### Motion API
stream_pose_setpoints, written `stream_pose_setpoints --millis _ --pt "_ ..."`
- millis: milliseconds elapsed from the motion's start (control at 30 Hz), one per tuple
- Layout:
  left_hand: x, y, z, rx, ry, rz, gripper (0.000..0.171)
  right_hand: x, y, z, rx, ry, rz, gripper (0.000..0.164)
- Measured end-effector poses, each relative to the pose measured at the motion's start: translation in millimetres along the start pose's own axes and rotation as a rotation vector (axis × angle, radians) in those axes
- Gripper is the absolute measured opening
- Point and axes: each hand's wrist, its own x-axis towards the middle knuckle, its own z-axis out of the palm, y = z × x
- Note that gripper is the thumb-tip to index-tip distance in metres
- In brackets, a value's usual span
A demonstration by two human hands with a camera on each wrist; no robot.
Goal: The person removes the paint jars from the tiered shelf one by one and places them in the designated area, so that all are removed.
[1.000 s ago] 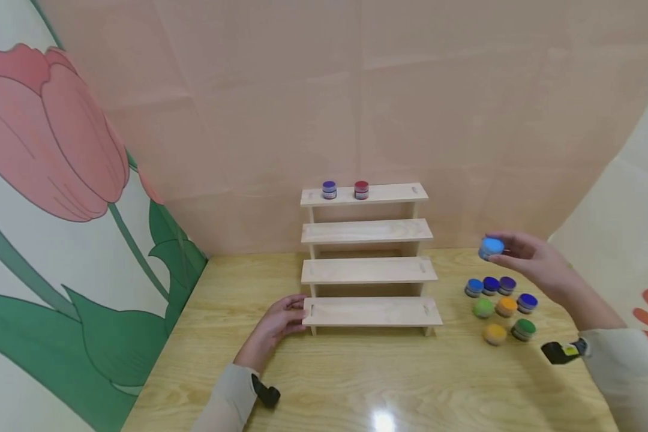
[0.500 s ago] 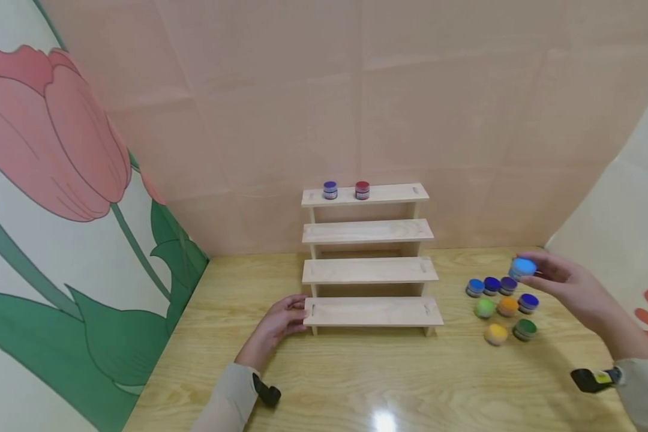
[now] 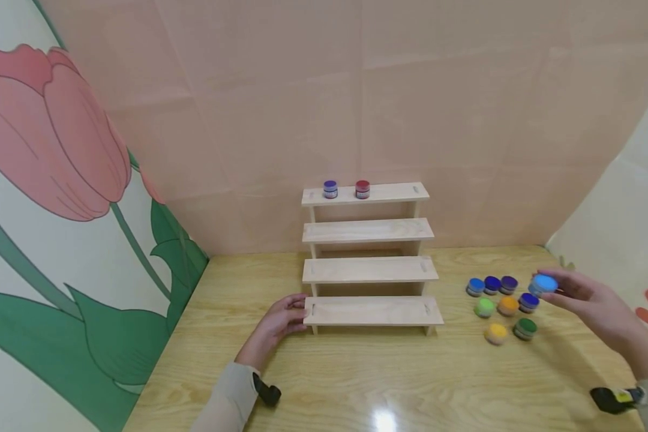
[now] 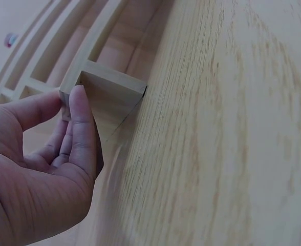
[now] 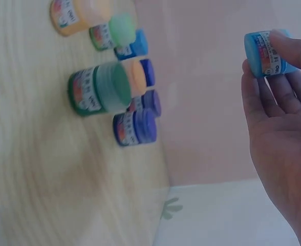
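My right hand [image 3: 594, 300] pinches a light blue paint jar [image 3: 543, 284] between thumb and fingers, raised above the table at the right. In the right wrist view the label of that jar [image 5: 267, 53] faces the camera. My left hand [image 3: 278, 318] grips the left end of the lowest step of a wooden tiered rack [image 3: 372, 311]; the left wrist view has thumb and fingers pinching the board's end [image 4: 66, 97]. On the rack's top step stand a purple-lidded jar [image 3: 330, 189] and a red-lidded jar [image 3: 362, 189].
Several more paint jars cluster on the table right of the rack, among them a green one [image 3: 525, 329], a yellow one [image 3: 496, 333] and an orange one [image 3: 507, 306]. A pink backdrop [image 3: 237, 132] rises behind, with a tulip-printed panel [image 3: 75, 144] at left.
My right hand has carried the light blue jar rightward and down, from behind the jar cluster to its right side. The left hand has kept its grip on the rack.
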Motion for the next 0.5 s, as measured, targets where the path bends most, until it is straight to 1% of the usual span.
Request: stream_pose_setpoints --millis 400,500 --pt "0.1 -0.3 0.0 0.002 0.003 -0.003 0.053 -12.0 35.3 -2.0 0.011 -0.017 0.049 0.051" --pt "-0.1 0.0 0.2 0.004 0.005 -0.008 0.053 -14.9 42.1 -1.8 0.009 -0.02 0.048 0.05"
